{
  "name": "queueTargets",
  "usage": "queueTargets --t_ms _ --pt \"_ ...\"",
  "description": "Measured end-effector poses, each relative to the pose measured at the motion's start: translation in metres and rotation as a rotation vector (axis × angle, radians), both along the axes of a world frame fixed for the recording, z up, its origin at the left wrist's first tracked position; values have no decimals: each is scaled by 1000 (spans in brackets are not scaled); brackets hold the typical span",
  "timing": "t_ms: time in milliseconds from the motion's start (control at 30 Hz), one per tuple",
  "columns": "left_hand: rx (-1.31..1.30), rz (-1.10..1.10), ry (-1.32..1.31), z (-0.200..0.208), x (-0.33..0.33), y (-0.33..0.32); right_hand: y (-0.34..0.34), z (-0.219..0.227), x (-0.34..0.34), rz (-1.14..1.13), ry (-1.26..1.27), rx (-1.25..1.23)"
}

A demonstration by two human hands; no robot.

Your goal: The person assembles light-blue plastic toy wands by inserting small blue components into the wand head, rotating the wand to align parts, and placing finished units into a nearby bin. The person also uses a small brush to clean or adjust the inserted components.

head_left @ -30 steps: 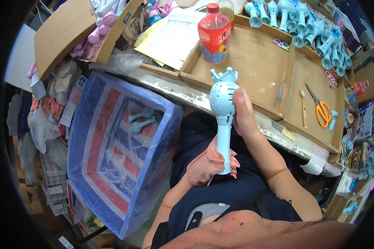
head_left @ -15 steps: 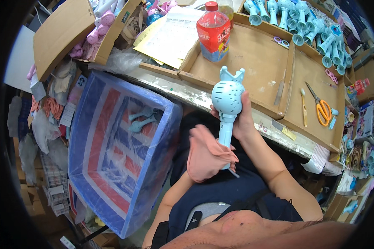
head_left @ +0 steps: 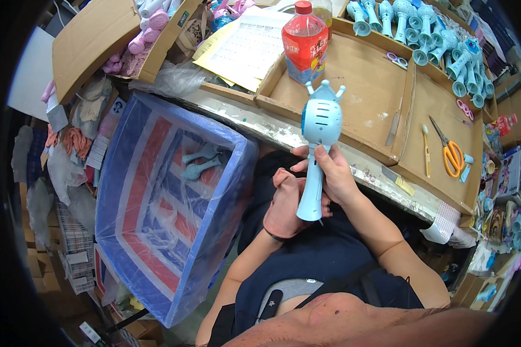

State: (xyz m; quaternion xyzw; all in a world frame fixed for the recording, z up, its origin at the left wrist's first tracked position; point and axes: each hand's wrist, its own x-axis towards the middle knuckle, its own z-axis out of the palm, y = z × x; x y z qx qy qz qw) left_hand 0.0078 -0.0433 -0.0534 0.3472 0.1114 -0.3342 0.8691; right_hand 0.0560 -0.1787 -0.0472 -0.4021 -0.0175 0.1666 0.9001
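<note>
Right hand [head_left: 338, 178] closed round a crowned light-blue wand [head_left: 322, 122], pink-covered left hand [head_left: 285, 207] against its handle [head_left: 312, 194], grip unclear.

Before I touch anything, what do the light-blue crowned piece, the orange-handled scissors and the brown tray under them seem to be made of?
Light-blue crowned piece: probably hard plastic, satin finish; smooth, with soft highlights.
Orange-handled scissors: blades look like metal, by their grey colour; handles likely smooth plastic, evenly coloured.
Brown tray: apparently cardboard, matte; plain brown, thin walls.
</note>
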Motion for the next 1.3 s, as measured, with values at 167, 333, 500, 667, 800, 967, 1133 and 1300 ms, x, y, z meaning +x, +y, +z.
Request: queueTargets --t_ms 167,333,500,667,800,967,1133,1300 --pt "-307 209 23 12 18 16 -9 10 -11 107 -107 -607" --pt "-312 414 -56 19 25 27 10 14 -50 373 -541 -1412" --pt "37 567 -178 15 20 26 -5 6 -43 538 -504 -1050" --pt "-312 458 97 14 21 39 -13 -26 -35 916 42 -142" --pt "-432 338 66 9 17 39 -10 -54 -30 1131 407 512" --pt "-417 528 155 2 24 39 -14 -47 -34 753 14 -375" --pt "-297 629 62 10 26 34 2 -23 -45 438 -541 -1341" --pt "-437 582 82 21 22 35 -11 -23 -30 945 -120 -533"
